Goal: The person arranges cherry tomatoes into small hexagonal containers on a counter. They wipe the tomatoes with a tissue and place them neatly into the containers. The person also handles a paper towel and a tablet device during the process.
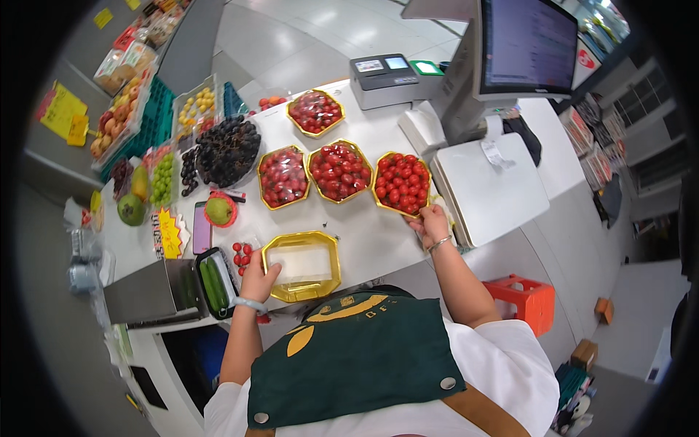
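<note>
Gold octagonal tray [313, 293] | left hand [258, 280] gripping rim | right hand [431, 224] gripping glossy tomato tray [393, 210]

A bare strip of table [371, 251] is running between the tray [333, 288] and the right hand [431, 224], then bending left on the near side of three tubs [340, 171]. From where I'm standing, those are sitting in a row, pretty much walling off any straight-ahead reach. The scale [488, 197] is blocking the right, while the guava [219, 210] and phone [202, 228] are crowding the left. Another gap's lying between the back tub [315, 113] and printer [386, 86].
</note>
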